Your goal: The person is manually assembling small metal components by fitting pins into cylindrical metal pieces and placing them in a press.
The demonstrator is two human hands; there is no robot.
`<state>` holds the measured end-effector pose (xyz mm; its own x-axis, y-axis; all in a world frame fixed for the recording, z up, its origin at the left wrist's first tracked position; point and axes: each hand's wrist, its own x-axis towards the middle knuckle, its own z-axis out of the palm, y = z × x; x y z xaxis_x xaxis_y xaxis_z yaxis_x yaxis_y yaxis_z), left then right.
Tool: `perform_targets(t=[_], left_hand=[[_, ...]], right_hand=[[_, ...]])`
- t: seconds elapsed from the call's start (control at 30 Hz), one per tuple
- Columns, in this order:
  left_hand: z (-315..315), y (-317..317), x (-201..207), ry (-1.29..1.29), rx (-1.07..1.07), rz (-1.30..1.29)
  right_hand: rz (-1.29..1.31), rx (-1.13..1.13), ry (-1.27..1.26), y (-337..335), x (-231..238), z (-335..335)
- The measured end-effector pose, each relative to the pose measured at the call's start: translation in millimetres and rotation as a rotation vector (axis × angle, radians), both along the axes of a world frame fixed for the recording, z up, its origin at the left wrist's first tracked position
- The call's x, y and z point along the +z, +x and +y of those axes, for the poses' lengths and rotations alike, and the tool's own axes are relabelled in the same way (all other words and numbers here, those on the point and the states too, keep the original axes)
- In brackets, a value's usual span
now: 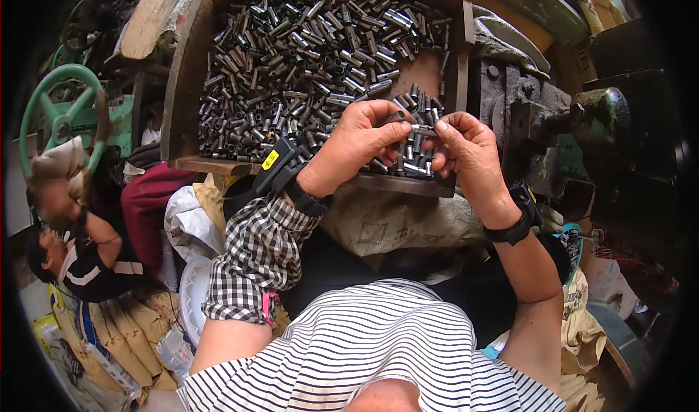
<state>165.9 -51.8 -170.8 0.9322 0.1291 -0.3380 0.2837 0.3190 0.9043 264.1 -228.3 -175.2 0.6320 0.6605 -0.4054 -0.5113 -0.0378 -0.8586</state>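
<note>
Both my hands are over the front right part of a wooden tray [188,77] heaped with short metal tubes [291,55], some shiny and some dark. My left hand [360,143] is closed, with a dark metal tube [394,119] pinched between thumb and forefinger. My right hand [470,153] is closed too, its thumb and fingertips on the end of a shiny metal tube [424,129] that lies between the two hands. Whether the two tubes touch is too small to tell. More loose tubes lie just beneath my fingers.
A dark, greasy machine [524,106] stands right of the tray. At the left is a green handwheel [62,113], with another person [95,255] beside it. A cloth sack [393,219] hangs below the tray's front edge. A white plastic basin [193,295] sits by my left arm.
</note>
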Motion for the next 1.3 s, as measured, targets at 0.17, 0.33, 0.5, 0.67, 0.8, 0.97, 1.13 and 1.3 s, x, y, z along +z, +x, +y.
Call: perform_targets(t=[0.17,0.33,0.5,0.67,0.8,0.97,1.13,1.3], left_hand=[[1,-1,1,-0.054,-0.002,0.004],[0,-1,-1,-0.032,0.005,-0.013],[-2,-4,4,0.077,0.001,-0.068],[-1,-5,9,0.111,-0.022,-0.068],[-3,-8,8,0.332,-0.037,-0.146],[-3,-10,9,0.229,-0.031,-0.177],[-6,-7,10,0.323,-0.050,-0.205],[-10,-8,-5,0.723,0.015,-0.401]], right_hand=[[0.081,-0.001,0.044,2,0,0],[0.114,0.006,0.071,2,-1,-1],[0.094,0.011,0.072,4,1,-1],[0.267,0.080,0.152,11,3,-4],[0.371,0.057,0.169,8,4,-6],[0.265,0.049,0.117,7,12,-4],[0.188,0.061,0.128,4,9,-5],[0.023,0.054,0.099,4,11,-3]])
